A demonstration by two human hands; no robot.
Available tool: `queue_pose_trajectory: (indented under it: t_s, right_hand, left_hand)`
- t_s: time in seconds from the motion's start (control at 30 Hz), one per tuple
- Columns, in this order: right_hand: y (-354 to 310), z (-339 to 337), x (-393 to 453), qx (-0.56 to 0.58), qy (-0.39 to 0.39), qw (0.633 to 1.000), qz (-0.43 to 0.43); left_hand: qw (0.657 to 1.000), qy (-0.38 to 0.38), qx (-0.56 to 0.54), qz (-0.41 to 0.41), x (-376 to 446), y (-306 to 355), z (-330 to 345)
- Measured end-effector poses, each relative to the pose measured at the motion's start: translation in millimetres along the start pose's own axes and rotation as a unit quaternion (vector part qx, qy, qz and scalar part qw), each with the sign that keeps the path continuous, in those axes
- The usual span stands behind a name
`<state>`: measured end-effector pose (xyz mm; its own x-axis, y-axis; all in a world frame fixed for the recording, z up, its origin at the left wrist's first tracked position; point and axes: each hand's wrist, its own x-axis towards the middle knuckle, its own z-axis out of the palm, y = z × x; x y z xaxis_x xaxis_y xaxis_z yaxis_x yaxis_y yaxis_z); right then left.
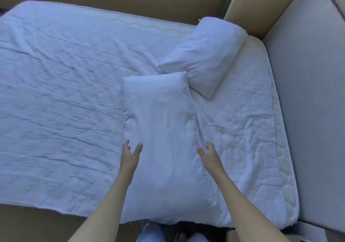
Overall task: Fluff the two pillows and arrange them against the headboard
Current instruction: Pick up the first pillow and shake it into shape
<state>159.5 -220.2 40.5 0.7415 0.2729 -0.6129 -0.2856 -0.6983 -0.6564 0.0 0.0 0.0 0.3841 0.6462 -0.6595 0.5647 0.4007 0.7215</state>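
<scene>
Wrinkled white quilt [61, 84] is covering the bed, no readable labels anywhere. Left hand [130, 153] is hovering spread open, holding nothing, beside the near pillow [166, 140]; right hand [209, 153] likewise. Far pillow [203, 54] is lying angled, touching the grey headboard [306, 92].

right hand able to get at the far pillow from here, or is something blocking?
Probably yes, with a stretch. The right hand is open beside the near pillow; only bare bedding lies between it and the far pillow, which leans by the headboard.
</scene>
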Motion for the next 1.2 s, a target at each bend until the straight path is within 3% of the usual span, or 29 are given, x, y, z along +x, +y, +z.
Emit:
queue_pose_trajectory:
  t_s: [0.33,0.53,0.7,0.87,0.97,1.07,1.2]
  right_hand:
    - [87,28,62,-0.041,-0.027,0.987,0.154]
    - [129,39,85,-0.006,-0.071,0.976,0.205]
    - [129,31,78,0.072,-0.016,0.994,0.085]
    - [121,-63,72,0.009,0.105,0.994,-0.007]
    - [125,-117,54,0.015,0.157,0.987,-0.03]
    - [173,-141,27,0.051,0.155,0.986,0.032]
    - [252,-130,-4,0.009,0.076,0.984,0.158]
  left_hand:
    - [0.979,0.008,0.122,-0.164,52,-101,-3]
    - [0.977,0.039,0.125,-0.166,63,-114,8]
    - [0.988,0.061,0.066,-0.125,50,-100,39]
    - [0.994,0.009,-0.046,-0.103,7,-75,108]
    - [0.993,-0.011,-0.058,-0.099,-29,-75,153]
    - [0.995,-0.041,-0.012,-0.095,-59,-94,174]
    - [0.973,-0.128,0.164,-0.101,-64,-144,156]
